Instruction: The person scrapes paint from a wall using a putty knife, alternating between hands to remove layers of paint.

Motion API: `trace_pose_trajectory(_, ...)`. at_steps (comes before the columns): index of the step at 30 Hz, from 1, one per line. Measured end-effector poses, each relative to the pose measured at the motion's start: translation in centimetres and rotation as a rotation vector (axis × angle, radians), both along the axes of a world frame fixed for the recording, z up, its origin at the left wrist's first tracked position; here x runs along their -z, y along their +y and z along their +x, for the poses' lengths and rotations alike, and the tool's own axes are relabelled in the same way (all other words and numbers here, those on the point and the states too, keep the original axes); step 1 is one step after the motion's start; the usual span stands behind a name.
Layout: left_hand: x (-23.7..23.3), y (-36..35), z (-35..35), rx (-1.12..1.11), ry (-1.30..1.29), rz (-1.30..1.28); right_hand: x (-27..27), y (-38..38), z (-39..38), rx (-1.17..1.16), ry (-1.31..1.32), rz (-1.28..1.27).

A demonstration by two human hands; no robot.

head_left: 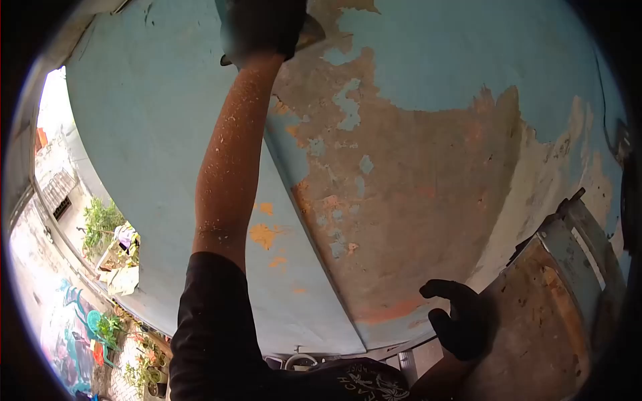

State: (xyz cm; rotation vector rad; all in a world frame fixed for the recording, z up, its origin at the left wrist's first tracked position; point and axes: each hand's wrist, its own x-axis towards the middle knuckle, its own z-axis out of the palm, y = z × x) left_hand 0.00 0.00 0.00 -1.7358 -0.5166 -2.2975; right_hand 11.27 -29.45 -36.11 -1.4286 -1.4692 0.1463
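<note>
My left hand (263, 30), in a dark glove, reaches high up against the wall (428, 174). Its fingers are wrapped round a scraper (311, 33), mostly hidden by the glove; part of the blade shows on the right. Pale flecks cover the left forearm (227, 160). Low on the right, my right hand (463, 321), also in a dark glove, is held with thumb and fingers apart and nothing between them. Light blue paint (448, 53) remains around a large bare brown patch of wall, with small blue flakes and orange spots scattered over it.
A vertical edge (314, 247) divides the blue panel on the left from the scraped wall. A worn wooden piece of furniture (535, 307) stands at the lower right. Potted plants (107, 327) and a bright yard show at the left. A dark cable (604, 100) hangs at the upper right.
</note>
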Motion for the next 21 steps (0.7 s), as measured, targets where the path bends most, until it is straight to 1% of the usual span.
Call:
trace_pose_trajectory(2, -0.2, -1.3, -1.0, 0.414, -0.120, 0.030, 0.4, 0.3, 0.6, -0.004, 0.062, 0.097)
trace_pose_trajectory(3, -1.3, -2.3, -1.5, 0.628, -0.111, 0.071, 1.0, 1.4, -1.4, -0.001, 0.109, 0.140)
trace_pose_trajectory(5, 0.9, -2.2, 0.6, 0.349, -0.093, -0.167, 1.0, 0.8, -0.9, -0.010, 0.085, 0.088)
trace_pose_trajectory(6, 1.9, -1.7, 0.9, 0.200, -0.048, -0.067, 0.9, 0.6, -0.9, -0.013, 0.082, 0.081)
trace_pose_trajectory(7, 2.1, -1.3, 0.8, 0.198, -0.048, -0.070, 0.6, 0.4, -0.9, -0.016, 0.065, 0.081)
trace_pose_trajectory(9, 1.6, -1.4, 0.6, 0.292, 0.034, -0.100, 0.3, 0.3, -0.7, -0.007, 0.036, 0.091)
trace_pose_trajectory(10, 1.2, -2.0, 0.6, 0.361, -0.106, -0.037, 0.6, 0.2, -0.7, -0.020, 0.048, 0.107)
trace_pose_trajectory(11, 0.8, -2.3, 0.0, 0.362, -0.116, -0.037, 0.7, 0.2, -0.4, -0.032, 0.055, 0.129)
trace_pose_trajectory(13, 0.3, -2.4, -1.6, 0.630, -0.187, -0.026, 0.3, 0.2, -0.3, -0.026, 0.069, 0.116)
trace_pose_trajectory(14, 0.9, -2.0, -0.5, 0.544, -0.249, -0.120, 0.3, 0.1, -0.5, -0.019, 0.101, 0.102)
trace_pose_trajectory(15, 2.2, -1.8, 0.7, 0.259, -0.124, -0.263, 0.3, -0.2, -0.7, -0.020, 0.107, 0.091)
trace_pose_trajectory(17, 2.6, -1.2, 0.1, 0.354, 0.044, -0.169, -0.2, -0.3, -0.7, -0.011, 0.049, 0.070)
trace_pose_trajectory(18, 2.0, -1.1, 0.4, 0.359, 0.042, -0.161, -0.4, -0.2, -0.6, -0.006, 0.045, 0.077)
trace_pose_trajectory(20, 1.0, -1.3, 0.0, 0.297, -0.147, -0.034, -0.4, -0.2, -0.9, -0.048, 0.100, 0.057)
trace_pose_trajectory(21, 0.4, -2.2, -1.2, 0.387, -0.182, -0.023, -0.4, -0.1, -0.8, -0.051, 0.093, 0.061)
